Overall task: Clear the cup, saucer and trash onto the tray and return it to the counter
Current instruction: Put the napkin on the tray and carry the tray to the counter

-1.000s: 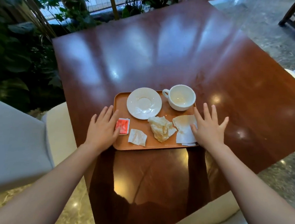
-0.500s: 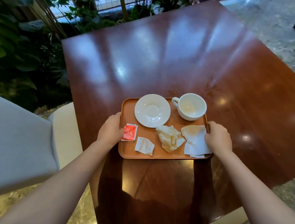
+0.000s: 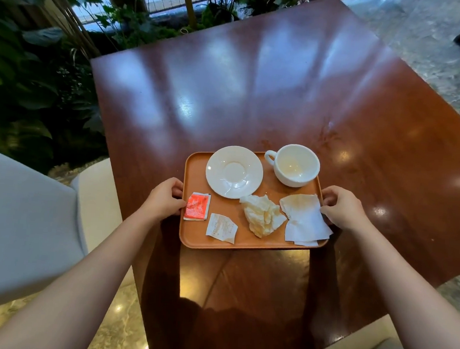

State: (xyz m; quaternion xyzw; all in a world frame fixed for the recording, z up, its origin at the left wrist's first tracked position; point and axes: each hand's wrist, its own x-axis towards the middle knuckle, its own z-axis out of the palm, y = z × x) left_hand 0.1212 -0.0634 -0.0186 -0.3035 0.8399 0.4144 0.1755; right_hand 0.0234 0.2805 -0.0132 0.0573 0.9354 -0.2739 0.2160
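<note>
My left hand has its fingers curled around the left edge of the orange tray, and my right hand has its fingers closed on the right edge, so both hands grip the tray. The tray is over the near part of the dark wooden desk; I cannot tell if it rests on the desk or is lifted. On the tray, the white saucer lies at the far left and the empty white cup stands at the far right, handle toward the saucer. Nearer to me lie a red packet, a torn white packet, a crumpled napkin and a flat stained napkin, which touches my right hand.
</note>
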